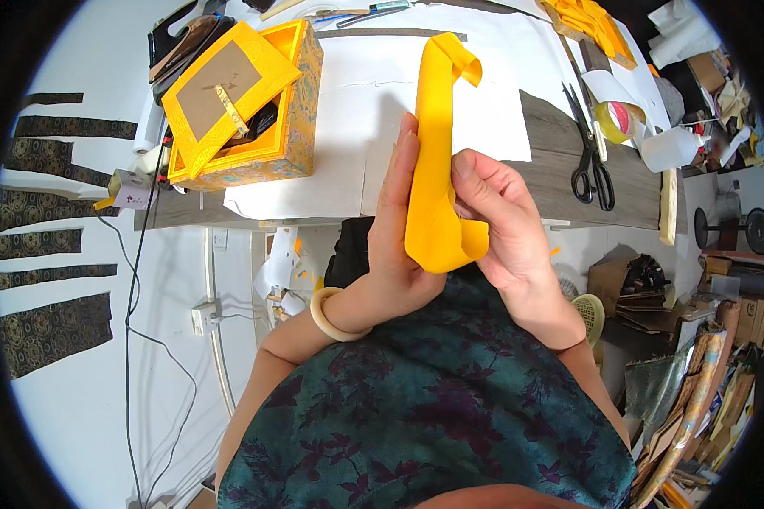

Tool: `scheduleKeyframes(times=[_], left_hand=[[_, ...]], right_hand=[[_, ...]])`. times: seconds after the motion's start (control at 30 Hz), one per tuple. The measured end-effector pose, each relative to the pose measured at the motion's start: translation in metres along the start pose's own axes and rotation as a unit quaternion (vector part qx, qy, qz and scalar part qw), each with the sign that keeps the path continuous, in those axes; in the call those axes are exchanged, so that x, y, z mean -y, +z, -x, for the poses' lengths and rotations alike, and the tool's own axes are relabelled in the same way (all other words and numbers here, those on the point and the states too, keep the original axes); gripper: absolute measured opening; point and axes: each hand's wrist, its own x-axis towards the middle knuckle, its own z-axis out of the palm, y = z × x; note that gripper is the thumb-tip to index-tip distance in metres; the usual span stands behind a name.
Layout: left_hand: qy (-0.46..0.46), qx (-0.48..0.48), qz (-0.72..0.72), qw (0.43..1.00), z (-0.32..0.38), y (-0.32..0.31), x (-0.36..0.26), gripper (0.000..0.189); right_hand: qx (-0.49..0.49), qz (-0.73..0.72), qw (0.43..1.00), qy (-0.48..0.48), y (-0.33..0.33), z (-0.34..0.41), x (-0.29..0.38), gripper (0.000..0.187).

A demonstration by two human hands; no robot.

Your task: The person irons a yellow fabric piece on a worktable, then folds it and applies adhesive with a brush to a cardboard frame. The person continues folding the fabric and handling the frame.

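Observation:
Between my two hands stands a long piece covered in yellow fabric (434, 146), with loose curling flaps at its top and bottom ends. My left hand (398, 223) lies flat along its left side and supports it near the lower end. My right hand (503, 210) pinches at its right edge, thumb and fingers close together; the fingertips are partly hidden. Whatever the fabric may wrap cannot be seen. White paper (369, 140) lies on the table behind it.
At the left, a yellow patterned box (302, 121) carries a tilted yellow panel (274, 67), beside an iron (188, 48). Black-handled scissors (592, 165), a tape roll (613, 121) and a white squeeze bottle (668, 151) lie right. A metal ruler (395, 32) is at the back.

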Motion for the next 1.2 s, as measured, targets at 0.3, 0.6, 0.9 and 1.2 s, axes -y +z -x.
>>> scheduleKeyframes(times=[0.3, 0.6, 0.9, 1.2], left_hand=[[0.003, -0.005, -0.006, 1.0, -0.001, 0.0, 0.0, 0.074], [0.041, -0.018, 0.013, 0.999, -0.001, 0.001, 0.006, 0.076], [-0.034, -0.002, 0.035, 0.999, -0.001, -0.005, -0.003, 0.081], [0.01, -0.06, 0.065, 0.996, 0.0, 0.004, 0.004, 0.085]], right_hand=[[0.042, -0.032, 0.998, 0.014, -0.004, -0.002, 0.001, 0.018], [0.011, -0.015, 1.0, 0.016, 0.0, -0.001, -0.002, 0.018], [-0.049, 0.015, 0.998, 0.02, 0.006, -0.002, -0.004, 0.016], [-0.064, 0.039, 0.997, 0.016, 0.006, -0.003, -0.005, 0.016]])
